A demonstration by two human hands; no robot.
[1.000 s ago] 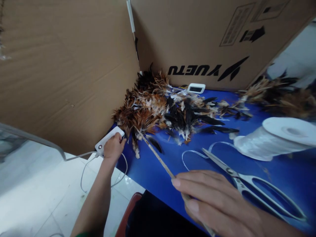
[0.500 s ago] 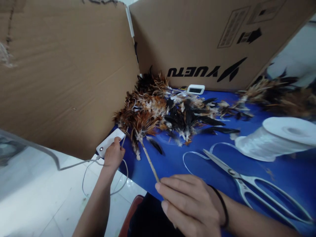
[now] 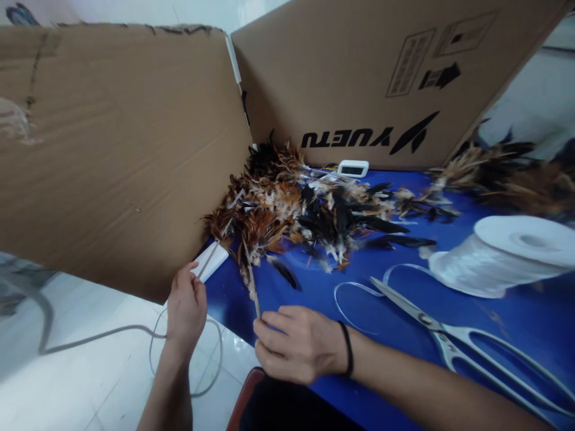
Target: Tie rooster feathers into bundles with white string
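Observation:
My left hand [image 3: 186,305] is closed on a thin stick [image 3: 208,258] that runs up toward the brown feathers. Under that stick lies a flat white device [image 3: 214,262], partly hidden by the hand. My right hand [image 3: 299,344] is wrapped round the lower end of a feathered stick [image 3: 254,293], low over the table's near edge. Rusty-brown feathers [image 3: 263,230] fan out around its far end. One loose black feather [image 3: 284,272] lies just right of this stick. More brown and black feather bunches [image 3: 339,221] are heaped behind.
Open scissors [image 3: 426,320] and a spool of white ribbon [image 3: 485,263] lie on the blue table [image 3: 395,317] at right. Cardboard panels [image 3: 135,149] stand left and behind. A small white display [image 3: 353,168] sits at the back. A grey cable [image 3: 103,336] hangs at left.
My left hand has drawn back toward me from the white device, now with the thin stick in its fingers. My right hand has moved left with its feathered stick. The view has shifted slightly.

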